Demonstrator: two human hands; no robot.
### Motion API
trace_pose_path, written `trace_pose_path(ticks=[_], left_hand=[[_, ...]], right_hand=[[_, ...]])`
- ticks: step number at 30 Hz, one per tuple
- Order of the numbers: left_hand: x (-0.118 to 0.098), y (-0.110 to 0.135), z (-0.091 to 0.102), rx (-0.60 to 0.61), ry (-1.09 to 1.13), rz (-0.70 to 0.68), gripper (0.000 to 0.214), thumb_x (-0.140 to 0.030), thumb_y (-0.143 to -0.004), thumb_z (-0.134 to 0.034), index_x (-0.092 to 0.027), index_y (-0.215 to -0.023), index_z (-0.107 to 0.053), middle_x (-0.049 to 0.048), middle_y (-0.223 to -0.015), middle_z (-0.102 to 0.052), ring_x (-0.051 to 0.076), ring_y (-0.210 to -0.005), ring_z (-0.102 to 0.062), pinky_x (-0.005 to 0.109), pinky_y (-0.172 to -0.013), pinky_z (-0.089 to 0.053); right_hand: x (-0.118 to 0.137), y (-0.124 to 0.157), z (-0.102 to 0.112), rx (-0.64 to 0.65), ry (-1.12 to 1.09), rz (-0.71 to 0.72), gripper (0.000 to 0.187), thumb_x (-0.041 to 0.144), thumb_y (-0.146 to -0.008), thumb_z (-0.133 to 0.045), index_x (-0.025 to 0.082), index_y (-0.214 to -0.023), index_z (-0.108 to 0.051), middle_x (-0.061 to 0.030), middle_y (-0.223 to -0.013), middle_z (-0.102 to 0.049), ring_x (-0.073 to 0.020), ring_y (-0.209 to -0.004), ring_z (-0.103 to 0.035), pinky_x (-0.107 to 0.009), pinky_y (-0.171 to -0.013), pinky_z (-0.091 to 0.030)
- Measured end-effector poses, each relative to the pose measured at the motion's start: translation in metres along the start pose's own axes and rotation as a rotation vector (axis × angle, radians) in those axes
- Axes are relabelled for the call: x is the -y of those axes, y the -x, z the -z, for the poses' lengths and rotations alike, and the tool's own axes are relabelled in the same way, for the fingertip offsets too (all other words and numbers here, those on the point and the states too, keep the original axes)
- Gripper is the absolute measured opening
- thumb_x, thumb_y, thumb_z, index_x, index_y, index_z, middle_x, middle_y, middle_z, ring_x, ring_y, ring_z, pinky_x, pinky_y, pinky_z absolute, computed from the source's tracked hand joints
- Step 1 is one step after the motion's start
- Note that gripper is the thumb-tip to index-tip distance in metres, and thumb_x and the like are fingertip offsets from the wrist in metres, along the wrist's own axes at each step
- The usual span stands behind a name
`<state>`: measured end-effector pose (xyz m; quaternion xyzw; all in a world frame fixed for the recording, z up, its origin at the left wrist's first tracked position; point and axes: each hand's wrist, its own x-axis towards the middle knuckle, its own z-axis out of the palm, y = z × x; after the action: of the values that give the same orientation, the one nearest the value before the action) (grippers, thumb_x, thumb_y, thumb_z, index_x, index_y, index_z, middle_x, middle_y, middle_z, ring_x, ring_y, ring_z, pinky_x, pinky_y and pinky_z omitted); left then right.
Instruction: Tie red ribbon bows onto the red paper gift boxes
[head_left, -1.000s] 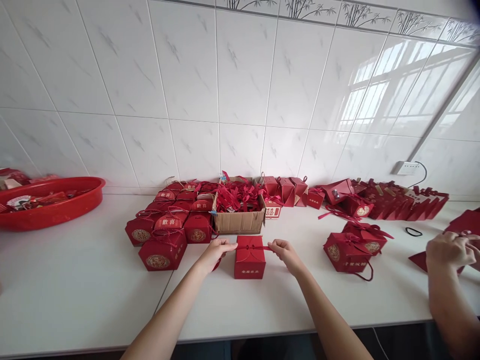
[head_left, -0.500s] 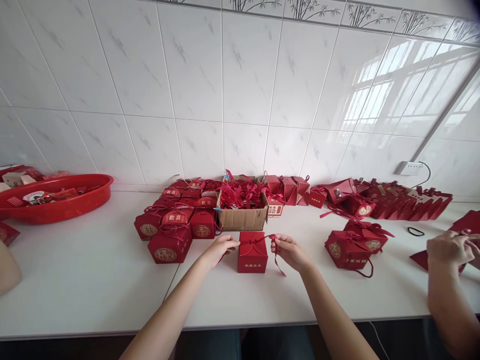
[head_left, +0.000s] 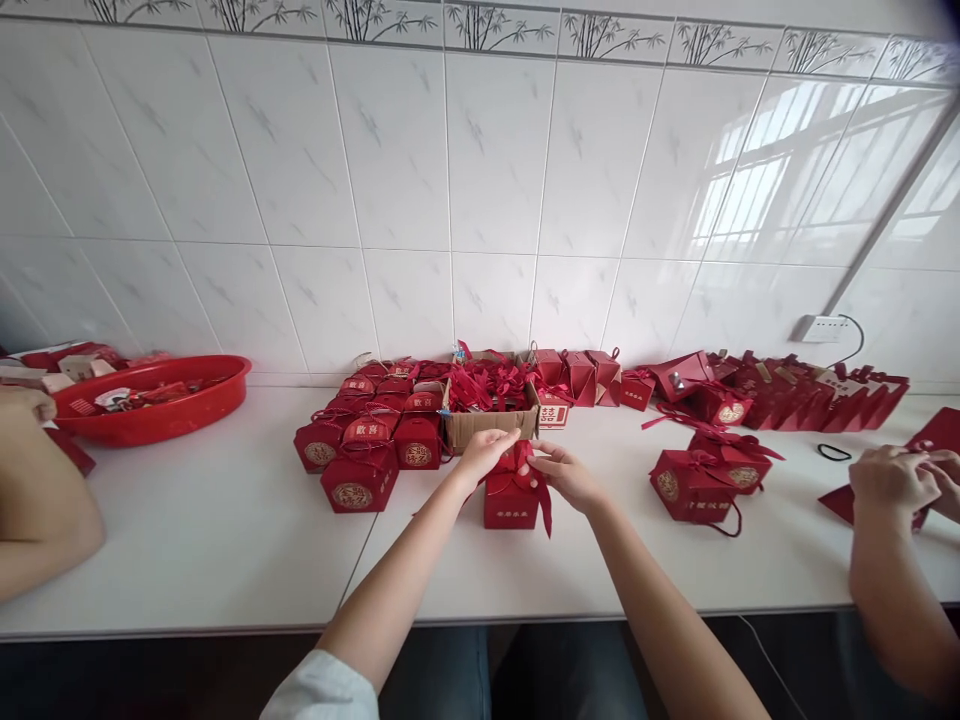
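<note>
A small red gift box (head_left: 511, 512) with gold lettering on its front stands upright on the white table before me. Red ribbon (head_left: 545, 505) runs over its top, one tail hanging down the front right. My left hand (head_left: 489, 452) pinches ribbon above the box's left side, fingers closed. My right hand (head_left: 564, 475) is closed on the ribbon at the right of the lid. The crossing of the ribbon between the hands is partly hidden by my fingers.
Behind the box is a cardboard box (head_left: 487, 430) of red ribbons. Red gift boxes (head_left: 360, 482) cluster left, others (head_left: 694, 490) right. A red basin (head_left: 154, 432) lies far left. Other people's arms (head_left: 49, 500) and hands (head_left: 892, 485) are at both sides. A black loop (head_left: 833, 452) lies right.
My hands have come from either side of the box to meet over its top, bringing the ribbon ends together. The view has shifted slightly; a person's arm at left reaches further in.
</note>
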<state>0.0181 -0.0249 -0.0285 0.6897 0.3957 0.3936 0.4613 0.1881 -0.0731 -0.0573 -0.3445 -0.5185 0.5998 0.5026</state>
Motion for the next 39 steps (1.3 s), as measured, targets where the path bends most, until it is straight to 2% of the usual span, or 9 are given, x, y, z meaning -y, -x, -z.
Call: trace_pose_path(ticks=[4, 8, 14, 17, 20, 23, 29, 35, 39], left_hand=[[-0.004, -0.005, -0.004, -0.009, -0.054, -0.079, 0.025, -0.038, -0.067, -0.070, -0.015, -0.074, -0.069, 0.0060, -0.075, -0.069, 0.020, -0.073, -0.061, 0.030, -0.069, -0.046], [-0.002, -0.005, -0.002, -0.033, -0.076, -0.141, 0.019, -0.034, -0.067, -0.070, -0.016, -0.072, -0.069, 0.0054, -0.076, -0.069, 0.019, -0.073, -0.061, 0.031, -0.072, -0.046], [0.001, 0.001, 0.000, 0.018, -0.012, -0.142, 0.025, -0.037, -0.070, -0.068, -0.015, -0.080, -0.069, 0.0069, -0.081, -0.071, 0.020, -0.080, -0.064, 0.032, -0.076, -0.049], [0.003, 0.001, 0.002, 0.014, -0.002, -0.130, 0.028, -0.040, -0.070, -0.070, -0.015, -0.082, -0.070, 0.0067, -0.084, -0.071, 0.021, -0.083, -0.064, 0.032, -0.079, -0.049], [0.009, 0.001, 0.008, -0.060, -0.014, -0.081, 0.027, -0.041, -0.079, -0.063, -0.016, -0.088, -0.068, 0.0059, -0.092, -0.070, 0.021, -0.093, -0.062, 0.032, -0.086, -0.047], [0.023, 0.004, 0.018, -0.101, -0.049, 0.048, 0.026, -0.037, -0.088, -0.056, -0.014, -0.101, -0.062, 0.0067, -0.104, -0.065, 0.020, -0.097, -0.060, 0.037, -0.087, -0.049], [0.051, 0.015, 0.026, 0.085, -0.049, 0.298, 0.032, -0.032, -0.090, -0.055, -0.014, -0.117, -0.055, 0.0090, -0.116, -0.059, 0.021, -0.098, -0.060, 0.041, -0.083, -0.052], [0.053, 0.017, 0.031, 0.190, 0.022, 0.367, 0.032, -0.033, -0.091, -0.054, -0.014, -0.116, -0.055, 0.0086, -0.114, -0.059, 0.020, -0.096, -0.061, 0.040, -0.081, -0.053], [0.040, 0.021, 0.042, 0.188, 0.083, 0.284, 0.026, -0.037, -0.086, -0.059, -0.012, -0.087, -0.063, 0.0029, -0.082, -0.063, 0.014, -0.073, -0.060, 0.029, -0.068, -0.050]], right_hand=[[-0.003, -0.002, -0.004, -0.093, 0.064, -0.003, 0.038, 0.042, -0.068, -0.075, 0.018, -0.092, -0.056, -0.0007, -0.069, -0.067, -0.0107, -0.054, -0.055, -0.026, -0.059, -0.045], [-0.008, -0.003, -0.005, -0.178, 0.127, -0.002, 0.038, 0.042, -0.067, -0.075, 0.018, -0.092, -0.059, -0.0004, -0.066, -0.067, -0.0096, -0.049, -0.052, -0.024, -0.053, -0.043], [-0.013, -0.006, -0.007, -0.201, 0.191, 0.008, 0.037, 0.043, -0.067, -0.073, 0.017, -0.093, -0.065, -0.0014, -0.067, -0.068, -0.0084, -0.045, -0.049, -0.023, -0.048, -0.039], [-0.014, -0.008, -0.009, -0.201, 0.220, 0.015, 0.035, 0.044, -0.066, -0.072, 0.015, -0.084, -0.066, -0.0014, -0.065, -0.066, -0.0080, -0.045, -0.048, -0.023, -0.047, -0.038], [-0.015, -0.009, -0.011, -0.256, 0.249, 0.046, 0.031, 0.045, -0.066, -0.070, 0.015, -0.075, -0.063, 0.0020, -0.060, -0.060, -0.0063, -0.043, -0.044, -0.022, -0.046, -0.036], [-0.016, -0.008, -0.012, -0.291, 0.269, 0.070, 0.030, 0.045, -0.068, -0.067, 0.017, -0.075, -0.059, 0.0034, -0.060, -0.058, -0.0056, -0.042, -0.041, -0.021, -0.045, -0.034], [-0.015, -0.006, -0.014, -0.196, 0.310, 0.080, 0.030, 0.047, -0.074, -0.059, 0.018, -0.082, -0.057, -0.0013, -0.080, -0.068, -0.0045, -0.036, -0.038, -0.022, -0.038, -0.030], [-0.018, -0.011, -0.014, -0.270, 0.392, 0.047, 0.020, 0.037, -0.078, -0.053, 0.018, -0.081, -0.058, -0.0020, -0.075, -0.069, -0.0082, -0.041, -0.046, -0.022, -0.040, -0.034], [-0.023, -0.012, -0.015, -0.366, 0.496, 0.057, 0.014, 0.028, -0.080, -0.058, 0.015, -0.080, -0.061, -0.0009, -0.072, -0.067, -0.0136, -0.063, -0.061, -0.027, -0.062, -0.048]])
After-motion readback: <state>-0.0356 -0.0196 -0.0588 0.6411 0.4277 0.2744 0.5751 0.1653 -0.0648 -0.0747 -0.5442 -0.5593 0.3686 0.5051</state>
